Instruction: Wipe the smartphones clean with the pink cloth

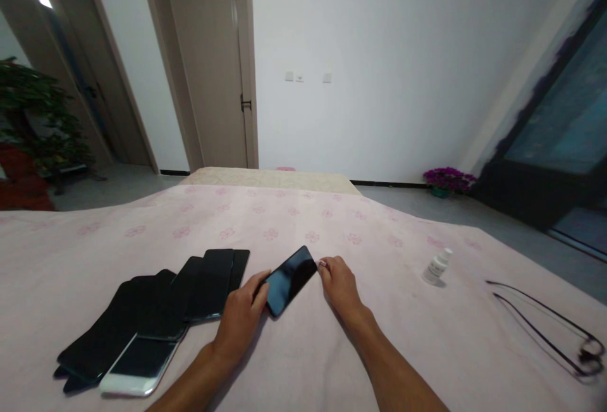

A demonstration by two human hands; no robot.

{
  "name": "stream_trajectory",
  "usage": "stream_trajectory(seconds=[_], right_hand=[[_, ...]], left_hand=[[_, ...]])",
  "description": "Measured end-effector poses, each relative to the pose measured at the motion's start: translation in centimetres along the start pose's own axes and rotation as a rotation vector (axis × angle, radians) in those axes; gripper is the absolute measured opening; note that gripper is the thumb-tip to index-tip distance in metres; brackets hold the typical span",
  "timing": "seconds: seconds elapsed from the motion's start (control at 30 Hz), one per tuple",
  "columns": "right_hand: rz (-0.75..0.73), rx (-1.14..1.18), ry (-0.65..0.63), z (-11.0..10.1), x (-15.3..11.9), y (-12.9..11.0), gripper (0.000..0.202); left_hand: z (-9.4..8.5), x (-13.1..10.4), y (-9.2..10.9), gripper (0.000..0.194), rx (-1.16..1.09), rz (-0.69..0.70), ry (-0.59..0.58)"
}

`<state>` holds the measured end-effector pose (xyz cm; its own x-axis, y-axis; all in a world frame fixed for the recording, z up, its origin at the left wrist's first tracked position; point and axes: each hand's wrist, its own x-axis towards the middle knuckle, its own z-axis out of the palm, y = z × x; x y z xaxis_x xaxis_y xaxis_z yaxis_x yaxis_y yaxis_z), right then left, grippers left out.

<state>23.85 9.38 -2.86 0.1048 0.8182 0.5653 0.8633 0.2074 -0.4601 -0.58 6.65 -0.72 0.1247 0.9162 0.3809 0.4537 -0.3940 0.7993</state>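
Note:
A dark phone (pixel 291 281) is held at a tilt above the pink flowered cloth (pixel 294 211), its glossy screen facing up. My left hand (pixel 241 311) grips its lower left edge, thumb at the side of the screen. At the phone's upper right corner is my right hand (pixel 339 284), its fingers pinched together around something small and pale that I cannot make out. Left of my hands lies a fanned pile of several black phones (pixel 211 285), with a white-edged phone (pixel 140 364) at the near side of the pile.
A small white bottle (pixel 436 268) stands to the right on the cloth. Beyond it, near the right edge, lie black-framed glasses (pixel 545 327) with their arms extended. Purple flowers (pixel 448 179) are on the floor behind the cloth, and a leafy plant (pixel 38 121) is at the far left.

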Motion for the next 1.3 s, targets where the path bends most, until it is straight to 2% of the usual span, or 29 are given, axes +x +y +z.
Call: stream_trajectory(seconds=[0.1, 0.17, 0.3, 0.4, 0.47, 0.53, 0.67, 0.83, 1.0, 1.13, 1.3], right_hand=[[-0.012, 0.011, 0.0, 0.0, -0.1, 0.0, 0.022], [0.001, 0.026, -0.005, -0.2, -0.1, -0.1, 0.022], [0.032, 0.107, -0.023, -0.7, -0.1, -0.5, 0.019], [0.07, 0.186, -0.03, -0.9, -0.1, -1.0, 0.018], [0.093, 0.244, -0.037, -1.0, -0.2, -1.4, 0.019], [0.107, 0.302, -0.048, -1.0, -0.3, -1.9, 0.019], [0.126, 0.383, -0.063, -0.7, -0.8, -3.1, 0.017], [0.126, 0.491, -0.086, -0.7, -1.6, -4.9, 0.013], [-0.04, 0.546, -0.141, -1.4, -2.5, -6.8, 0.011], [-0.186, 0.577, -0.172, -1.5, -3.1, -7.4, 0.016], [-0.262, 0.596, -0.193, -1.4, -3.3, -7.7, 0.019]], left_hand=[[0.4, 0.6, -0.4, 0.043, -0.299, -0.277, -0.004], [0.6, 0.8, -0.5, 0.043, -0.481, -0.391, 0.002], [0.7, 0.8, 0.0, 0.04, -0.672, -0.448, -0.054], [0.8, 0.5, 0.7, 0.05, -0.733, -0.435, -0.15], [1.1, 0.3, 0.9, 0.056, -0.736, -0.412, -0.16], [1.5, 0.1, 0.6, 0.055, -0.66, -0.347, -0.127], [2.0, 0.0, -0.3, 0.043, -0.359, -0.196, -0.068], [1.2, 0.1, -0.3, 0.037, -0.125, -0.142, -0.032], [0.2, 0.2, 0.4, 0.033, 0.102, -0.153, -0.032], [0.1, 0.2, 0.3, 0.031, 0.184, -0.09, -0.004], [0.2, 0.3, -0.2, 0.029, 0.25, -0.018, 0.056]])
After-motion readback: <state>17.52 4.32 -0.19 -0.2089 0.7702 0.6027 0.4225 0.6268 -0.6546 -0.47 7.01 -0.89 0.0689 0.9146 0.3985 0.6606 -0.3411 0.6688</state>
